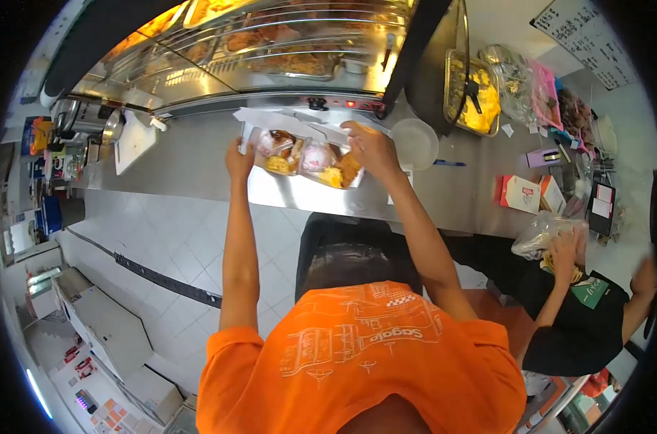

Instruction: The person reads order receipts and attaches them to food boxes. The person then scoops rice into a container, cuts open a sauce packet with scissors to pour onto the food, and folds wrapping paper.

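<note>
Grasps the left wall of an open, rectangular white cardboard box (270,120) with the fingers of the left hand (239,160), over the grey metal tabletop (198,166) near its front edge; touches the box's far right corner with the right hand (372,150), fingers bent, cannot tell whether clenched. Has wrapped yellow and brown food (318,157) inside the box, a round translucent plastic tub (415,143) just right of the right hand; faces, farther off, a lit glass cabinet (413,54) framed in black

White word on orange T-shirt (361,351) looks like "Sagalo", spelling not sure. Handwriting on whiteboard (585,42): too small for reading.
</note>
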{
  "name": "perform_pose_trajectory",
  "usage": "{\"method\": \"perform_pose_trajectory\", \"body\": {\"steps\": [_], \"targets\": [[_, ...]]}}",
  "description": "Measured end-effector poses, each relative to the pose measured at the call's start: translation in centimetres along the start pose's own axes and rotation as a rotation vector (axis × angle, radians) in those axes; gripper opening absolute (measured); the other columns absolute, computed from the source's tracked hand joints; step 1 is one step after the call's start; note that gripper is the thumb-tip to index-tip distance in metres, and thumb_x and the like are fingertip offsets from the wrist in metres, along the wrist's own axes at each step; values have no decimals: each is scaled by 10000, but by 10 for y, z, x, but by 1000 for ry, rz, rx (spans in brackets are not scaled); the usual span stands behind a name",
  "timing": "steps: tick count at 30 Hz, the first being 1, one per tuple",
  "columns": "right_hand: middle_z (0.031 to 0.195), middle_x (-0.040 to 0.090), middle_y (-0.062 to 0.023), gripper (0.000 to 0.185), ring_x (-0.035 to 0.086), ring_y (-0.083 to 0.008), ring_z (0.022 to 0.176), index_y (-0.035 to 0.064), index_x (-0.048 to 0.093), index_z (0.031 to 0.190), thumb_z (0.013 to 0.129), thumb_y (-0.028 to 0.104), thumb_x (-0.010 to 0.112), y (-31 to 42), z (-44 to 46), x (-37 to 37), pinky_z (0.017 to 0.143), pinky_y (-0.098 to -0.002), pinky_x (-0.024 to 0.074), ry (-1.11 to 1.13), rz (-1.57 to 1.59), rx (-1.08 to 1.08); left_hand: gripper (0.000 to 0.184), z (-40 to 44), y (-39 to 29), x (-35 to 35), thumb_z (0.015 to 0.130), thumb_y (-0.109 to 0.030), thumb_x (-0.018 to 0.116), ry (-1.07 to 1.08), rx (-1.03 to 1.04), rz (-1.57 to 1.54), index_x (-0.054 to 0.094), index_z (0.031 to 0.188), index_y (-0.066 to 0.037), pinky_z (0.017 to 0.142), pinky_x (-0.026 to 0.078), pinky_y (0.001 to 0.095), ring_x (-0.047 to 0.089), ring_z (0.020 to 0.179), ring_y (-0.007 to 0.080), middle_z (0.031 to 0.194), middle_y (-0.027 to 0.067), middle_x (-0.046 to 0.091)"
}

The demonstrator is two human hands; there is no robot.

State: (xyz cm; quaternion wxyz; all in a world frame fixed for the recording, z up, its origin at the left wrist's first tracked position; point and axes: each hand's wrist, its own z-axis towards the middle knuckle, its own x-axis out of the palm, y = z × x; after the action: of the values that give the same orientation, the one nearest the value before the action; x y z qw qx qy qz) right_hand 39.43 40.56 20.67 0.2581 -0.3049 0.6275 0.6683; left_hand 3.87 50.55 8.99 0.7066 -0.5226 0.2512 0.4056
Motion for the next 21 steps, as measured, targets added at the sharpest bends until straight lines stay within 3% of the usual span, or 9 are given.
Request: {"method": "perform_pose_trajectory", "body": {"steps": [1, 4, 6, 9, 14, 18, 20, 21], "targets": [[1001, 693, -136, 338, 665, -334, 906, 170, 604, 1197, 859, 174, 632, 4, -2, 3, 760, -423, 524, -37, 35, 55, 284, 4, 8, -2, 817, -187, 632, 163, -105, -36, 680, 1054, -38, 783, 521, 381, 670, 872, 335, 949, 157, 702], [974, 702, -132, 323, 676, -326, 858, 165, 626, 1176, 853, 157, 625, 4, -7, 10, 742, -417, 531, -112, 29, 67, 235, 10, 19, 7, 837, -202, 617, 243, -124, -150, 720, 990, -56, 709, 534, 382, 685, 744, 319, 840, 132, 718], [928, 698, -137, 263, 673, -325, 858, 149, 659, 1112, 854, 147, 606, 2, -8, 13, 739, -424, 534, -166, -27, -40, 238, 19, 35, 14, 843, -202, 610, 189, -33, -142, 724, 977, -42, 708, 530, 372, 687, 741, 317, 848, 161, 711], [934, 698, -144, 247, 669, -331, 857, 138, 685, 1092, 861, 144, 596, -7, -13, 29, 746, -417, 533, -168, -40, 26, 236, 22, 36, 10, 854, -207, 596, 272, 47, -167, 712, 972, -37, 661, 519, 399, 677, 720, 353, 805, 225, 673], [954, 699, -148, 242, 670, -339, 838, 124, 695, 1082, 867, 133, 585, 12, -17, 39, 750, -410, 531, -252, 50, 78, 253, 25, 24, -11, 874, -243, 581, 461, 102, -180, 693, 916, -20, 619, 506, 444, 652, 663, 395, 749, 235, 654], [986, 700, -159, 242, 678, -328, 871, 98, 699, 1083, 880, 121, 570, 10, -21, 50, 781, -390, 530, -267, 25, 203, 130, 34, 36, -10, 768, -121, 608, 600, 309, -46, 615, 758, 8, 620, 495, 456, 629, 689, 428, 713, 235, 633], [1013, 700, -162, 244, 680, -320, 921, 86, 696, 1096, 889, 120, 569, 11, -28, 52, 814, -382, 528, -270, 63, 304, 97, 39, 63, 2, 697, -57, 591, 453, 301, -114, 619, 763, 8, 600, 474, 464, 617, 674, 423, 714, 244, 619], [925, 702, -154, 248, 681, -312, 857, 94, 700, 1082, 871, 120, 570, 15, -33, 52, 784, -383, 528, -310, 95, 169, 100, 40, 85, 6, 690, -44, 575, 439, 240, -158, 619, 765, 7, 591, 465, 467, 608, 660, 424, 711, 245, 611]]}}
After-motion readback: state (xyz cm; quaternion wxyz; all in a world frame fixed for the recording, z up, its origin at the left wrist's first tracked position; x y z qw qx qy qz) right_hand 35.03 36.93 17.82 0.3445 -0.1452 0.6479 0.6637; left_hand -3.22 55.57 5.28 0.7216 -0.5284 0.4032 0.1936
